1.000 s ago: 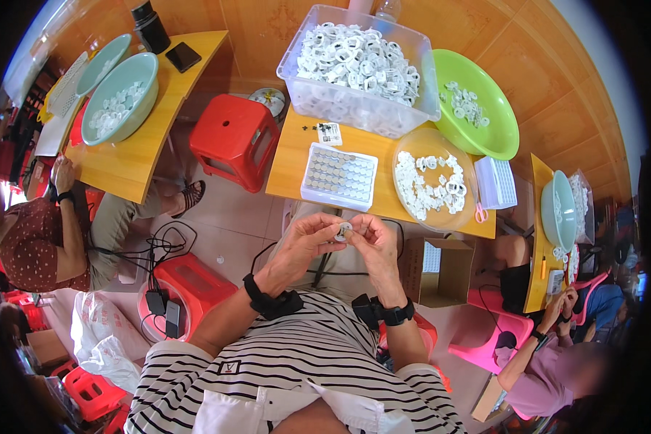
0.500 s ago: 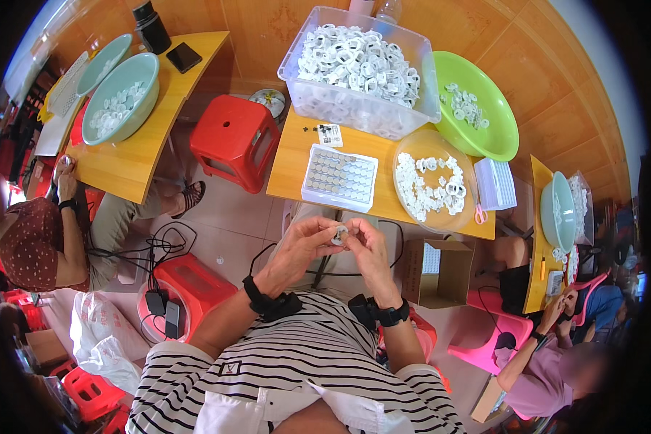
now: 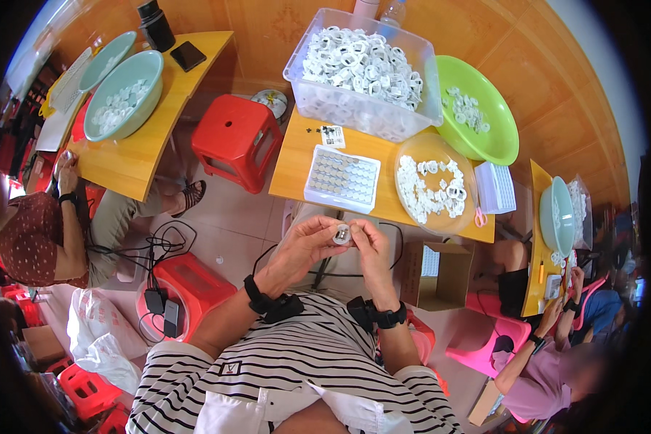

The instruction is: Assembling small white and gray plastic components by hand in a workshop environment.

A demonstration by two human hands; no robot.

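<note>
Between my two hands, just in front of the table's near edge, is a small round white plastic part with something dark and metallic-looking inside. My left hand pinches it from the left with thumb and fingers. At its right edge the fingertips of my right hand are closed together and touch it. Nearest on the table are a white tray with rows of round silvery discs and a clear round dish of small white plastic parts.
Behind them stand a clear bin heaped with white parts and a green basin. Pink scissors lie by the dish. An open carton is below right, a red stool to the left. People work at both side tables.
The round part has been turned so its inside with the metallic-looking piece faces up. My right fingers have drawn to its right edge and cover less of it.
</note>
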